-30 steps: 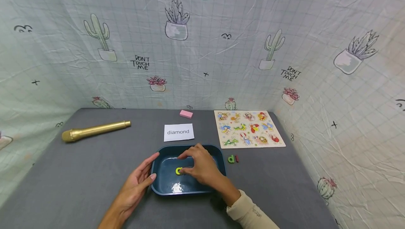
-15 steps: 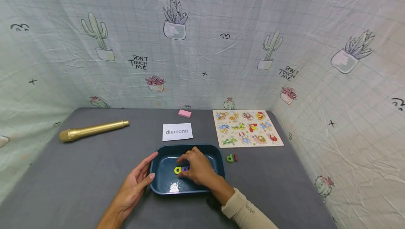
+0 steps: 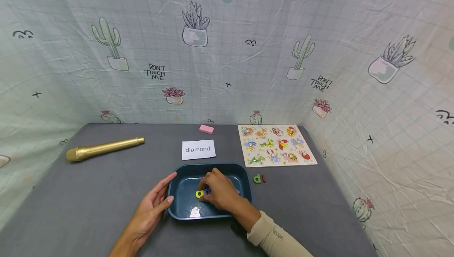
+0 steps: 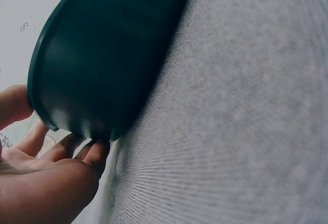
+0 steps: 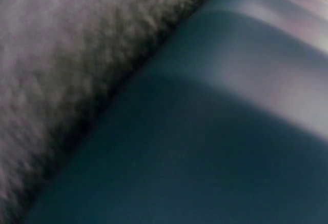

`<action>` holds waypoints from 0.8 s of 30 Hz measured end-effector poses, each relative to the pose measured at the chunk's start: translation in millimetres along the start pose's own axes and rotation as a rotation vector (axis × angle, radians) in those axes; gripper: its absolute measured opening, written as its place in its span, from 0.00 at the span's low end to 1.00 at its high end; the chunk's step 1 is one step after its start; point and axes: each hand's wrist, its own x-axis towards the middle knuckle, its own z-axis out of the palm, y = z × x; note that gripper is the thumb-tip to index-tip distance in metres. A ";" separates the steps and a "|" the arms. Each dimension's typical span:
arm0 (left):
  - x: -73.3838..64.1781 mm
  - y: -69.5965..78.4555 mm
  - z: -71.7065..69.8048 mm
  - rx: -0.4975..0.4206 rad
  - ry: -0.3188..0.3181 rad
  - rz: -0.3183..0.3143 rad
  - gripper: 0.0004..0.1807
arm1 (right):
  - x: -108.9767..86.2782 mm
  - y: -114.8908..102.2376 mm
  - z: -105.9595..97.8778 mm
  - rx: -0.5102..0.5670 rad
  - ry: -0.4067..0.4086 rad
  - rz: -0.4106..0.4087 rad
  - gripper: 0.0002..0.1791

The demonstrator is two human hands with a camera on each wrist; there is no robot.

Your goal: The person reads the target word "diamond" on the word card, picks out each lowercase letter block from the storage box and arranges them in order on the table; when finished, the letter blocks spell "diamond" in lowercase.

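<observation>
My right hand (image 3: 220,190) reaches into a dark blue tray (image 3: 184,209), its thumb and fingers curled about a small purple letter (image 3: 207,191). Right beside that piece, a yellow letter (image 3: 199,194) lies on the tray's floor. The hand hides most of the purple piece. Another bit of purple (image 3: 237,191) peeks out past the knuckles. My left hand (image 3: 153,205) rests against the tray's left end, fingers extended and thumb at the rim. In the left wrist view, the left fingers (image 4: 97,155) touch the tray's outer wall. The right wrist view shows mainly the blurred tray side (image 5: 179,147).
A green letter (image 3: 257,179) and a red letter (image 3: 263,178) lie right of the tray. Behind it are a card reading "diamond" (image 3: 198,149) and a pink block (image 3: 206,129). An insect puzzle board (image 3: 278,146) is at back right, a gold microphone (image 3: 106,149) at left.
The purple letter has come into sight beside the yellow one. My right hand's thumb and fingers have drawn closer together around it. The left hand stays at the tray's end.
</observation>
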 end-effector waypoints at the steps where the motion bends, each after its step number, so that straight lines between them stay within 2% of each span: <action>1: 0.4 0.0 0.0 0.001 0.002 -0.001 0.36 | 0.0 0.1 -0.2 -0.001 0.002 -0.002 0.11; 8: 1.6 1.3 0.5 0.000 -0.002 0.002 0.36 | 0.7 1.3 -1.4 -0.001 0.019 -0.020 0.11; 15: 0.7 1.3 0.1 -0.003 -0.003 -0.005 0.36 | -2.2 0.3 -4.2 0.047 0.111 -0.062 0.12; 24: -0.6 -1.1 0.2 -0.004 0.003 -0.023 0.37 | -8.2 -0.7 -9.0 0.052 0.215 -0.128 0.14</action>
